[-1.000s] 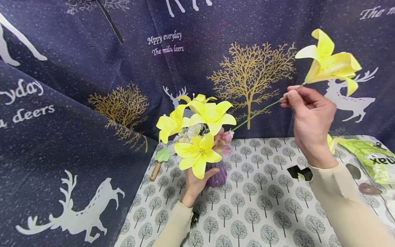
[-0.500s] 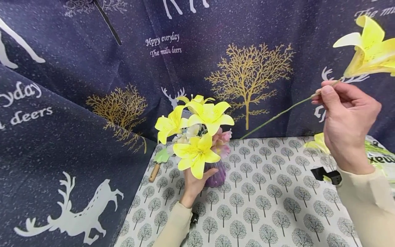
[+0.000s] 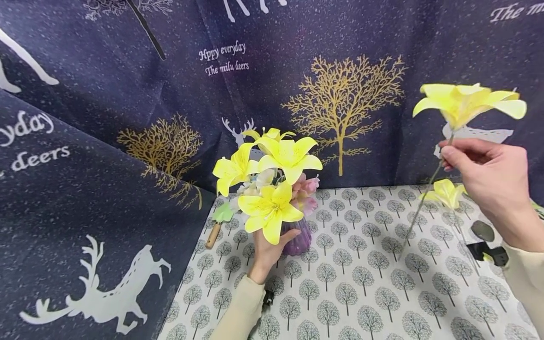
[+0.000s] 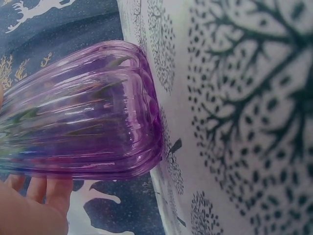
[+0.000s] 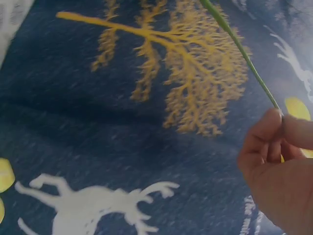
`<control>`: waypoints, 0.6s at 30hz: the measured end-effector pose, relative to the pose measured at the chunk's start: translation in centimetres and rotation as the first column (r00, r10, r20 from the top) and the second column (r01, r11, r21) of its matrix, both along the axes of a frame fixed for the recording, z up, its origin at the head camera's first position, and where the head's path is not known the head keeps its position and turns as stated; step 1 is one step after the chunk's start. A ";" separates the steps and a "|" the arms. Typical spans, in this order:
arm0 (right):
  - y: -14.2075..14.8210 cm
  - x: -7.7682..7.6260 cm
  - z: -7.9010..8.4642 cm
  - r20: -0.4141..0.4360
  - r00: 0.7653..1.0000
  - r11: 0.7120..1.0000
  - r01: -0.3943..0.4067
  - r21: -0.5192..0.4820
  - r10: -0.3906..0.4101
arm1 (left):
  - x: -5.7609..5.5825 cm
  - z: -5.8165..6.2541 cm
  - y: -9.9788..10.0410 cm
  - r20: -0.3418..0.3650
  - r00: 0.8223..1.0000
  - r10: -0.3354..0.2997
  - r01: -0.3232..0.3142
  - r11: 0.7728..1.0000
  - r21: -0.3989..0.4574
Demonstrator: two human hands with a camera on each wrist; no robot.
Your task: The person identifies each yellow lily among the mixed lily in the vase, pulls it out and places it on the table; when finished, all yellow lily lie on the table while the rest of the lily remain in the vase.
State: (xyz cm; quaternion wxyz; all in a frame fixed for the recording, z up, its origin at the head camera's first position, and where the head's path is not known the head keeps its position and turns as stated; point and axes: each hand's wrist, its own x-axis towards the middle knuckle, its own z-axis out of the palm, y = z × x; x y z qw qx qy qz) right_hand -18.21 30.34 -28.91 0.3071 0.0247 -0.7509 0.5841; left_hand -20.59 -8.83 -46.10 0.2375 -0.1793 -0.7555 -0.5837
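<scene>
My left hand (image 3: 267, 252) grips a ribbed, see-through purple vase (image 3: 299, 241) that stands on the table. Yellow lilies (image 3: 272, 210) and pink flowers (image 3: 307, 189) fill its top, partly covering the hand. In the left wrist view, green stems show through the wall of the vase (image 4: 98, 107), with fingers (image 4: 54, 193) against its side. Off to the right, my right hand (image 3: 495, 177) pinches a single yellow lily (image 3: 465, 104) just below its bloom. Its long green stem slants down to the left, and the right wrist view shows the stem (image 5: 244, 56) rising from the fingertips.
Another yellow lily (image 3: 446, 193) lies on the tree-print tablecloth (image 3: 344, 283) behind the right hand. Near that wrist is a dark flat stone-like piece (image 3: 483, 230). A wooden handle (image 3: 214, 235) lies left of the vase. A dark blue printed curtain (image 3: 263, 94) hangs behind the table.
My right hand has moved right, then lower, with the lily; its bloom has swung upright and the stem now points more steeply down. The left hand has stayed on the vase.
</scene>
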 end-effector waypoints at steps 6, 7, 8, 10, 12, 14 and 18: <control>1.9 -0.6 -2.7 0.211 0.976 0.971 -0.004 0.237 -0.047 | -0.1 0.1 -0.1 0.002 1.000 -0.013 0.013 1.000 0.019; 2.1 -0.8 -3.2 0.236 0.971 0.966 -0.019 0.258 -0.044 | -0.1 0.1 -0.1 -0.002 1.000 -0.019 0.019 1.000 0.022; 2.4 -1.0 -3.8 0.263 0.964 0.959 -0.032 0.282 -0.046 | -0.1 0.1 -0.2 -0.005 1.000 -0.017 0.017 1.000 0.021; 2.9 -1.6 -5.0 0.320 0.946 0.948 -0.065 0.313 -0.041 | -0.1 0.1 -0.2 -0.008 1.000 -0.011 0.011 1.000 0.020; 3.5 -2.1 -6.3 0.378 0.925 0.938 -0.107 0.329 -0.027 | -0.1 0.1 -0.3 -0.004 1.000 -0.008 0.008 1.000 0.021; 4.0 -2.6 -7.7 0.436 0.900 0.929 -0.147 0.339 -0.017 | -0.1 0.0 -0.3 0.003 1.000 -0.002 0.002 1.000 0.020; 4.9 -3.8 -10.2 0.502 0.865 0.902 -0.214 0.376 -0.004 | -0.2 0.0 -0.1 0.013 1.000 -0.010 0.010 1.000 0.020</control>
